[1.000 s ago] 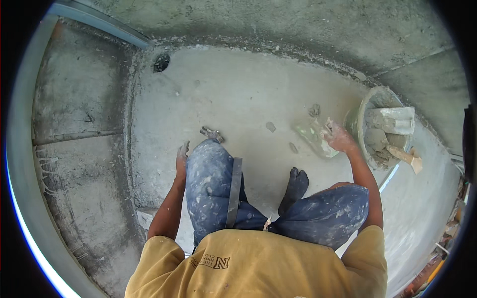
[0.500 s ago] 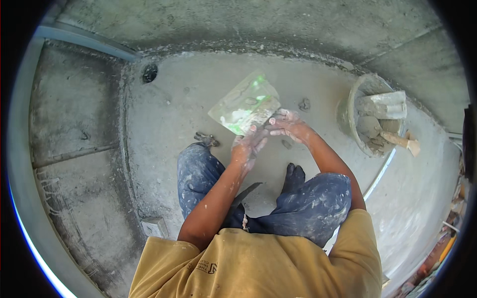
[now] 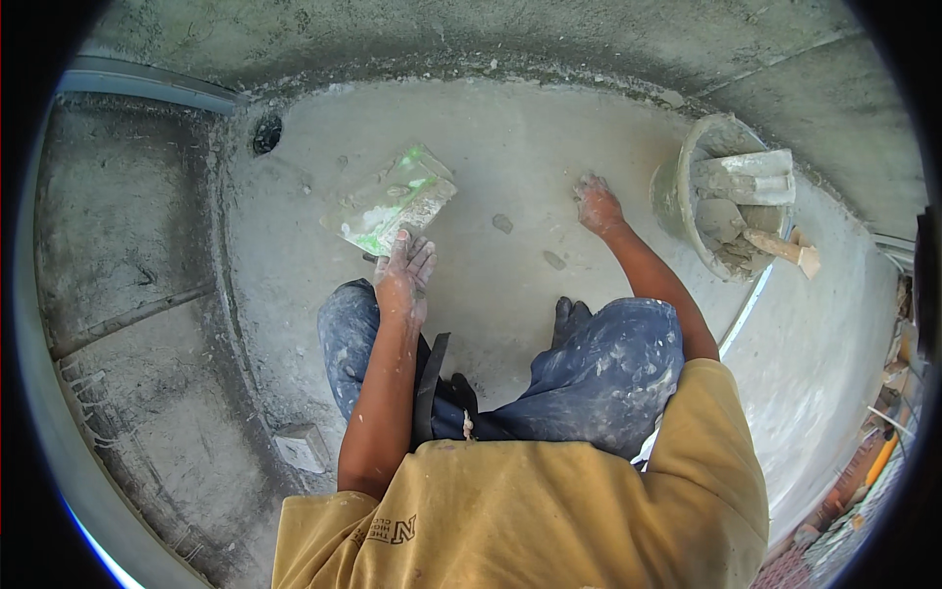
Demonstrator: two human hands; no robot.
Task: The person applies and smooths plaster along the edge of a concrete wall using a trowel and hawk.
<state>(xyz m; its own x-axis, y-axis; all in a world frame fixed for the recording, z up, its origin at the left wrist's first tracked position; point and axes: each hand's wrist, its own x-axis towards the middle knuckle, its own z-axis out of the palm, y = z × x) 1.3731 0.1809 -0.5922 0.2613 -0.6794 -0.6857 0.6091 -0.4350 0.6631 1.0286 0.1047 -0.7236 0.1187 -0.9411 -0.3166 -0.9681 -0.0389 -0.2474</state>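
Note:
My left hand (image 3: 402,280) grips the near edge of a green plastering float (image 3: 397,199), with the thumb on top. The float is a flat rectangle smeared with grey and white mortar, and any handle on it is out of sight. My right hand (image 3: 597,204) is away to the right, low over the concrete floor (image 3: 510,137), fingers apart and holding nothing. Both hands are coated with pale dust. Between them a small lump of mortar (image 3: 502,224) lies on the floor, with a second lump (image 3: 554,260) nearer my bent legs.
Right of my right hand stands a mortar-caked bucket (image 3: 677,187) with a wooden-handled trowel (image 3: 775,247) and a grey ridged piece (image 3: 751,177) inside. A dark round hole (image 3: 266,134) is at the far left corner. A small block (image 3: 302,449) sits by the left wall (image 3: 128,216).
My hands have parted. The left has carried the float to the left; the right has come away from it and moved right, toward the bucket.

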